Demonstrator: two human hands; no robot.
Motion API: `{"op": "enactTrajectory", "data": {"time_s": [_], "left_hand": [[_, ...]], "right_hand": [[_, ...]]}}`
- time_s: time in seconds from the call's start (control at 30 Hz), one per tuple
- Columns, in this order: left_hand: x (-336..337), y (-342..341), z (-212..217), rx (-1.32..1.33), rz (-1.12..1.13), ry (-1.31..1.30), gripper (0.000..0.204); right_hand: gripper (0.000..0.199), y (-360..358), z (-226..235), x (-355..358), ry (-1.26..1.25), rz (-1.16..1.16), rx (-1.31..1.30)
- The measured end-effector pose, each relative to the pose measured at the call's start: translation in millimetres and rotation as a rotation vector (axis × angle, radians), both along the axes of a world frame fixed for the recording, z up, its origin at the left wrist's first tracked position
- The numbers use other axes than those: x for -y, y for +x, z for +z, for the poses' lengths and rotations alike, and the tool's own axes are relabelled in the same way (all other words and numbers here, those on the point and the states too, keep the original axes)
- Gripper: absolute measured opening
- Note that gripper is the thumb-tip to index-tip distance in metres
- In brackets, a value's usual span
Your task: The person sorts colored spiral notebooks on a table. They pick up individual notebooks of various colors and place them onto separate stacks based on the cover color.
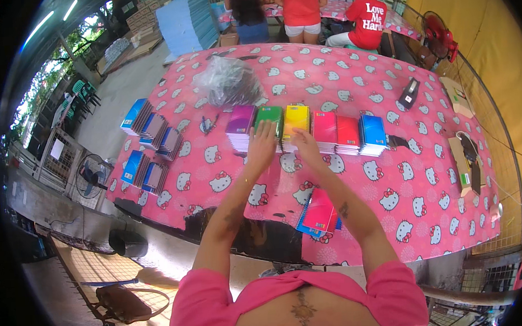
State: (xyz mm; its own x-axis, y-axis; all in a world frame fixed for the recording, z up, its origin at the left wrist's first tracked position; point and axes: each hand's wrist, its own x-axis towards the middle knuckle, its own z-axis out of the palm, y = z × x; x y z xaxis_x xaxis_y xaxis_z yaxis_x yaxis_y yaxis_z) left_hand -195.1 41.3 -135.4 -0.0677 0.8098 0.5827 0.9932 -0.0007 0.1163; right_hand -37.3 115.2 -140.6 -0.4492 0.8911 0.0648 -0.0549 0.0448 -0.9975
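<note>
A row of spiral notebook stacks runs across the table in front of me. From left to right stand purple notebooks, green notebooks, yellow notebooks, pink notebooks, red notebooks and blue notebooks. My left hand lies over the near part of the green stack, fingers stretched forward. At the near end of the yellow stack is my right hand, touching or just above it; its fingers look bent and are partly hidden.
A pink patterned cloth covers the table. More blue notebooks stand in small stacks at left. Loose pink notebooks lie near the front edge. Beyond the row are a clear plastic bag and a black object. Several people sit or stand behind.
</note>
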Motion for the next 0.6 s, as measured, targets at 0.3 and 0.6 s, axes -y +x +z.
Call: {"op": "enactTrajectory", "data": {"time_s": [0.3,0.6], "left_hand": [[63.9,81.2,10.9,0.042,-0.888,-0.100,0.036],[-2.8,-29.5,-3.1,-0.061,-0.101,-0.096,0.033]], "right_hand": [[0.047,114.4,-15.2,56.3,-0.405,-0.190,-0.349],[0.056,178.3,-81.2,144.6,0.374,-0.412,0.683]]}}
